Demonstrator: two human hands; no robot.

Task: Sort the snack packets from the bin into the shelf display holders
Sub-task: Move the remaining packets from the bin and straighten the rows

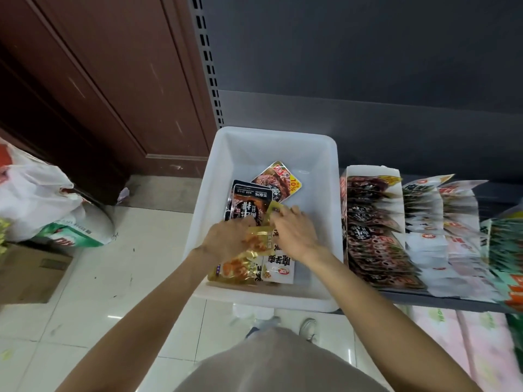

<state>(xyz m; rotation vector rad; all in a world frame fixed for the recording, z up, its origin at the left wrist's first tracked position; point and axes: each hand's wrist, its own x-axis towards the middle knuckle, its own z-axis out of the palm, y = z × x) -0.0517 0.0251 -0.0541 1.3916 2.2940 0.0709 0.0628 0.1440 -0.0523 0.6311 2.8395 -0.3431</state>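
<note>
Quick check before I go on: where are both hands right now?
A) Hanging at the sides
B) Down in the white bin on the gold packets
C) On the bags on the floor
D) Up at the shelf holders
B: the left hand and right hand are both inside the white bin, gripping gold packets, away from the shelf display holders.

Both arms reach forward, left hand (226,239) and right hand (294,230) close together, fingers curled.

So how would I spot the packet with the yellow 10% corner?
Find the white plastic bin left of the shelf holders. At its far end, beyond both hands, lies a brown packet, tilted. Unlike the black packet against it, it carries a yellow corner printed 10%.
</note>
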